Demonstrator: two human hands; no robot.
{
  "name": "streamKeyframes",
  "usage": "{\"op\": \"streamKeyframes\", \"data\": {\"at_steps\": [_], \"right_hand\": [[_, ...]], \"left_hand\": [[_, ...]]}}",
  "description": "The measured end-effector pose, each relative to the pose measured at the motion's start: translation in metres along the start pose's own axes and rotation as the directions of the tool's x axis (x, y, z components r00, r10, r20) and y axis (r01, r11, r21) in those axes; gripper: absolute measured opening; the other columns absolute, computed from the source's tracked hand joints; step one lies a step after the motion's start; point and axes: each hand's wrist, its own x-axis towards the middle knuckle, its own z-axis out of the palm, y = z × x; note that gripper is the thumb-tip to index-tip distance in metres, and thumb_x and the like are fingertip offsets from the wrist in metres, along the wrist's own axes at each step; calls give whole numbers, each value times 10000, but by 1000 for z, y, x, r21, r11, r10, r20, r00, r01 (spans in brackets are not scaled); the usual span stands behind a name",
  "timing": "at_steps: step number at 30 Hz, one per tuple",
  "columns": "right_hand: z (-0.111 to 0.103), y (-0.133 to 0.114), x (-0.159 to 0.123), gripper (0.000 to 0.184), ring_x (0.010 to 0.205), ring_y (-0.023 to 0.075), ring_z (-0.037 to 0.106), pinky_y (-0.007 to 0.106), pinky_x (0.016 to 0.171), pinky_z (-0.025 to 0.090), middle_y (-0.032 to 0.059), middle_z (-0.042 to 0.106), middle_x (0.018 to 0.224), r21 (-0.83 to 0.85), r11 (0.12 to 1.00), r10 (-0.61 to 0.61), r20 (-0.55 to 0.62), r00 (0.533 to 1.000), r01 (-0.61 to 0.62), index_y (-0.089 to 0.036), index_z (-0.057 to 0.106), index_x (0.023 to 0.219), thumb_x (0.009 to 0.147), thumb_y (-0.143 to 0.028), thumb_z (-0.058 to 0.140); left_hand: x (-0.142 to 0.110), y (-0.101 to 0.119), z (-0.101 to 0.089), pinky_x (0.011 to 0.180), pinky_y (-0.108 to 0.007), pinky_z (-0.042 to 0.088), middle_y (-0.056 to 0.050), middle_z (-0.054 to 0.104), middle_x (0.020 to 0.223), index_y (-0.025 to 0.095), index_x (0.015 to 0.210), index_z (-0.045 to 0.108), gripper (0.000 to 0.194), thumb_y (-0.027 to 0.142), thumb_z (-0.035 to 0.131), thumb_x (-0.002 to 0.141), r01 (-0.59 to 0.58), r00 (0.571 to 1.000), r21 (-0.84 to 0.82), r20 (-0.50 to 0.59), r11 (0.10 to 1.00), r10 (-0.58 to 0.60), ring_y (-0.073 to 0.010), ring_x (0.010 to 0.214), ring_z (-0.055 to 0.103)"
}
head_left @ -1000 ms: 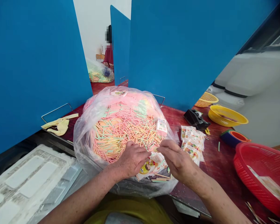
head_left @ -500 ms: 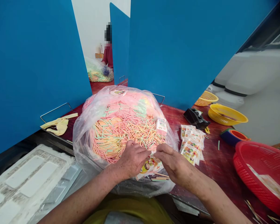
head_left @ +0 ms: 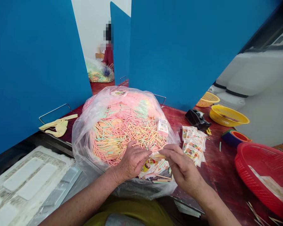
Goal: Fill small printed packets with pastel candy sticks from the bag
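A big clear plastic bag point(head_left: 81, 138) lies open in front of me, full of thin pastel sticks point(head_left: 122, 128) in pink, yellow, orange and green. Over its near edge, my left hand point(head_left: 133, 160) is closed, thumb and fingers pinching the edge of a small clear packet. From the right, my right hand point(head_left: 182, 161) pinches a few yellowish sticks point(head_left: 157, 155) at the packet's mouth; its fingertips partly hide them. Below both hands lie printed packets point(head_left: 149, 165) and several loose sticks point(head_left: 161, 181). A small printed packet point(head_left: 162, 126) rests on the heap's right side.
Right of the bag, overlapping printed packets point(head_left: 193, 146) lie on the red table point(head_left: 217, 175). Beyond stand a black tape dispenser point(head_left: 198, 119), a yellow basket point(head_left: 228, 116) and a red basket point(head_left: 250, 175). Blue partitions point(head_left: 165, 50) rise behind; a person point(head_left: 108, 56) sits past the gap.
My right hand has turned and shifted slightly right, its fingers showing the yellowish sticks between the hands. The left hand stays almost in place.
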Motion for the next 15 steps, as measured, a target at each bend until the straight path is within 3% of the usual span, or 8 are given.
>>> {"op": "streamKeyframes", "data": {"at_steps": [5,10,15], "right_hand": [[-7,4,-4,430,897,155,535,286,698,507,87,499,998,-59,996,-54,131,990,62,-214,452,1160,803,-7,334],[-19,3,3,409,873,155,541,281,685,506,78,511,965,-118,990,-73,80,994,82,-214,473,1115,786,-6,349],[-16,-2,11,425,870,156,530,281,706,503,70,532,942,-118,988,-72,248,966,103,-202,524,1020,725,28,322]], "left_hand": [[-2,-4,0,873,-397,290,-59,685,869,165,1012,587,283,231,345,881,5,1000,45,-22,999,-4,-163,774,585],[-4,-6,1,871,-401,293,-61,682,911,158,1041,574,281,219,356,874,-70,997,50,27,996,68,-163,782,586],[-3,-3,1,872,-398,300,-62,683,889,161,1034,574,280,214,350,876,-35,999,31,19,999,35,-164,790,591]]}}
